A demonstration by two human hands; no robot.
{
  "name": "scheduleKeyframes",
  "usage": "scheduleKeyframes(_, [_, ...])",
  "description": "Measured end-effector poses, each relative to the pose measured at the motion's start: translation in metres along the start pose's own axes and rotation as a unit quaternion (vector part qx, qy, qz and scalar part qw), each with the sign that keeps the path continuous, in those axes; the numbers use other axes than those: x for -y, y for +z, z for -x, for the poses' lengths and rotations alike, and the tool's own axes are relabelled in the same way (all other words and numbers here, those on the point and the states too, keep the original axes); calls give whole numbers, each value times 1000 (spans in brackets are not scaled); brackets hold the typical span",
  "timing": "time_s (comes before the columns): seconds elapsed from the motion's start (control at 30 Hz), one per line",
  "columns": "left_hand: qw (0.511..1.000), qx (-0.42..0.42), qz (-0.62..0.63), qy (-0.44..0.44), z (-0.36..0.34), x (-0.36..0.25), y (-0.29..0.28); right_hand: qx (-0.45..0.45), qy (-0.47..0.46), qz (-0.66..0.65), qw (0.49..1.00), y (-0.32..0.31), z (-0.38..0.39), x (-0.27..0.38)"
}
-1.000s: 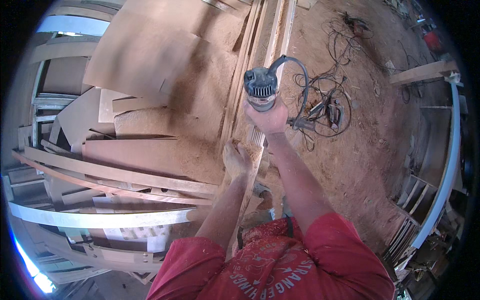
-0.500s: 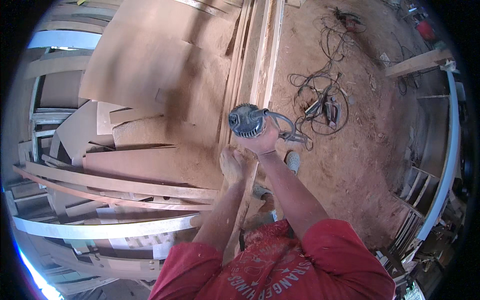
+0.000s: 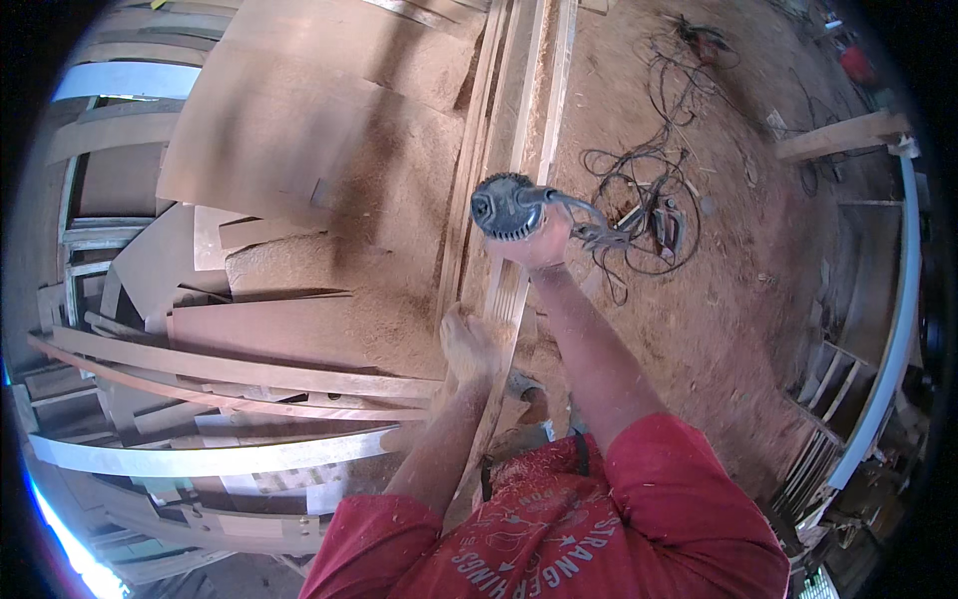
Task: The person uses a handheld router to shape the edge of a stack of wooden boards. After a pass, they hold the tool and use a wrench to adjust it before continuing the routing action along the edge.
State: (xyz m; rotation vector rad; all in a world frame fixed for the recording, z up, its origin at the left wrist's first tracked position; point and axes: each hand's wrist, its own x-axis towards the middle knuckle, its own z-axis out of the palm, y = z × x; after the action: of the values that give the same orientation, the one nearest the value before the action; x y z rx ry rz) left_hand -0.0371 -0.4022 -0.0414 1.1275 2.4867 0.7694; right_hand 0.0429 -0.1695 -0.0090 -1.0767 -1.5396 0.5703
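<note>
My right hand [image 3: 539, 243] is wrapped round a black corded router [image 3: 507, 207], which stands on a long, narrow wooden board [image 3: 507, 299]. Ribbed vents ring the router's round top; its bit and base are hidden from above. Between the router and my body, parallel grooves show along the board's face. Lower down, my left hand [image 3: 469, 344] is closed at the board's left edge, fingers curled; its fingertips are partly hidden. Wood dust coats both forearms. The router's cord [image 3: 589, 215] trails off to the right.
Dusty sheets of board [image 3: 269, 110] lie on the left, with long strips [image 3: 239, 364] nearer me. Tangled black cables [image 3: 639, 170] and another power tool [image 3: 667, 228] lie on the sawdust-covered floor at right. A wooden beam [image 3: 843, 135] juts in at far right.
The router and my right hand have slid away from me along the board, slightly rightward, uncovering grooved wood behind them. My left hand stays at the board's edge, only slightly shifted.
</note>
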Motion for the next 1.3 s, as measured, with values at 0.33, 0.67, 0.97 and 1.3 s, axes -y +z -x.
scheduleKeyframes(0.33, [998,25,32,51,-7,-22,-19,5,62,31,998,16,-56,-25])
scheduleKeyframes(0.67, [963,94,17,253,-7,-11,-26,30,131,12,991,-13,-23,30])
scheduleKeyframes(0.97, [961,154,-29,226,37,13,-39,37,198,-41,979,-48,73,78])
scheduleKeyframes(1.3, [961,146,14,234,34,-1,-42,70,136,-51,987,-57,112,34])
